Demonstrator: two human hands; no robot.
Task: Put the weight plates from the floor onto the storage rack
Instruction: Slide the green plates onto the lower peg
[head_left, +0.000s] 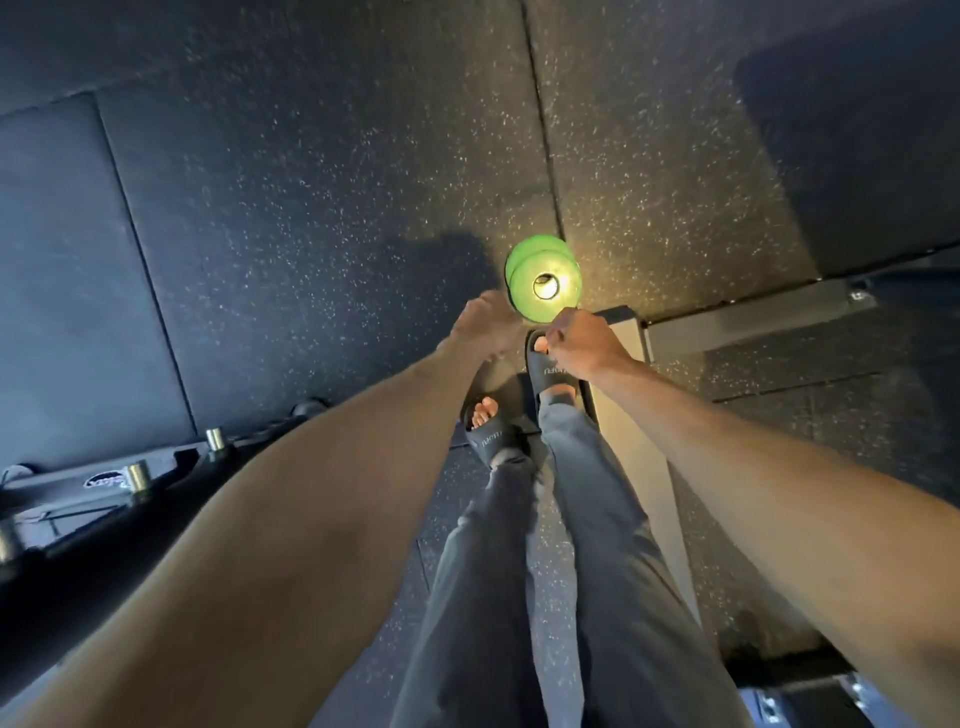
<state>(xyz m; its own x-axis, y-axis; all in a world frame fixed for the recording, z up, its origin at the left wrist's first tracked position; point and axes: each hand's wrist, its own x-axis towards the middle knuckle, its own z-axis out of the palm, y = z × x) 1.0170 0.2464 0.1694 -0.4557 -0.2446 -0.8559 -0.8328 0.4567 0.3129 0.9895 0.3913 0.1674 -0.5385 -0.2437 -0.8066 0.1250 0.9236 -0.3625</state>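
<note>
In the head view, the camera looks straight down at a dark floor (322, 171) with little white specks. Near the middle of the frame lie green weight plates (543, 278), stacked a bit crooked, with a round hole in the top one and bright light on them. The left hand (485, 325) is just below and left of the plates, its fingers spread open, right at the plates' edge. The right hand (584, 340) is just below and right of them, its fingers curled in; I cannot tell if it grips anything. Under the hands are two feet in black slides (550, 371) and gray pants (587, 519). A gray metal bar (748, 325) runs off to the right. At the lower left is a black rack (119, 480) with shiny pegs.
</note>
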